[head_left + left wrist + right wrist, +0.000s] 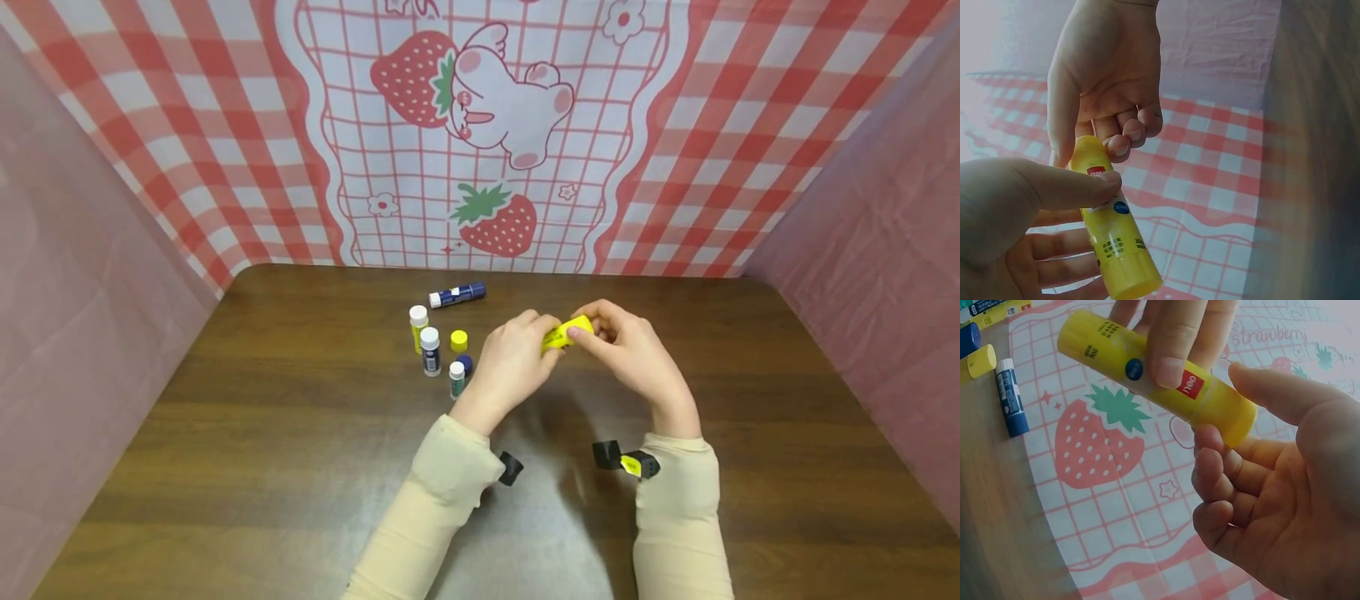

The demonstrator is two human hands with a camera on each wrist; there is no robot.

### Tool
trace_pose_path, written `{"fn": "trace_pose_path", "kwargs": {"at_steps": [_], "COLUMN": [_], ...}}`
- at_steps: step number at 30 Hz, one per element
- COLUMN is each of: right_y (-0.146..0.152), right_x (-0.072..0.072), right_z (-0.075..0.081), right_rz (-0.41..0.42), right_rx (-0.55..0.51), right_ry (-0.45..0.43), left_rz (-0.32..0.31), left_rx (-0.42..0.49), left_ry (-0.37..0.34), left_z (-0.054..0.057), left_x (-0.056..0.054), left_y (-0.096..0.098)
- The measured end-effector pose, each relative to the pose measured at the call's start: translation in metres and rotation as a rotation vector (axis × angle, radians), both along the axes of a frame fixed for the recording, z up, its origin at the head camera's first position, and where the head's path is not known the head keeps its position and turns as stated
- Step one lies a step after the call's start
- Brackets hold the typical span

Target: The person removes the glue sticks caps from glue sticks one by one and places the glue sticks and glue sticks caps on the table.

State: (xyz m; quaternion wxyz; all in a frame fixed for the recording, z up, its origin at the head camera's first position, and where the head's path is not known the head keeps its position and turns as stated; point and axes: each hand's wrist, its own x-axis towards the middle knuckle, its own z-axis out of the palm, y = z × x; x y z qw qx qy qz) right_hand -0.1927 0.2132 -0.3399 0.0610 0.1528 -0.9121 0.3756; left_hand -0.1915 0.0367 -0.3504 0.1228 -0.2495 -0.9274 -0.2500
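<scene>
Above the wooden table, both hands are on a yellow glue stick (pixel 567 331) with a red and a blue label spot. My left hand (pixel 517 354) grips its body, the thumb lying along the printed side in the left wrist view. The right hand (pixel 637 354) pinches the ribbed yellow end (pixel 1235 419) between thumb and index finger. Its other fingers curl loosely in the right wrist view. Left of the hands stand a yellow stick (pixel 418 327), a dark blue stick (pixel 431 354) and a small green-labelled stick (pixel 457 381), all with white tops.
A blue glue stick (pixel 458 295) with one white end lies farther back. A yellow cap (pixel 459 340) and a dark blue cap (pixel 466 362) sit among the standing sticks. A red-and-white checked cloth (pixel 652 208) rises behind the table, with pink cloth at both sides.
</scene>
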Motion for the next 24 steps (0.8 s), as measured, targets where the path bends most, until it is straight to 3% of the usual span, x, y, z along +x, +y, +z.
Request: {"fn": "trace_pose_path", "kwargs": {"at_steps": [3,8,17,24], "right_y": [0.000,0.003,0.008,-0.002], "right_x": [0.000,0.002,0.002,0.016], "right_z": [0.000,0.000,0.001,0.022], "right_rz": [-0.014,-0.030,0.038,0.077], "right_rx": [-0.012,-0.034,-0.015,-0.020], "right_ry": [0.008,0.033,0.051,0.019], "left_rz": [0.000,-0.028,-0.068,-0.081], "left_rx": [0.001,0.044,0.021,-0.020], "left_ry": [-0.001,-0.067,-0.092,-0.155], "left_z": [0.001,0.002,0.005,0.010], "left_x": [0.001,0.003,0.004,0.006], "left_y": [0.001,0.004,0.004,0.002]}}
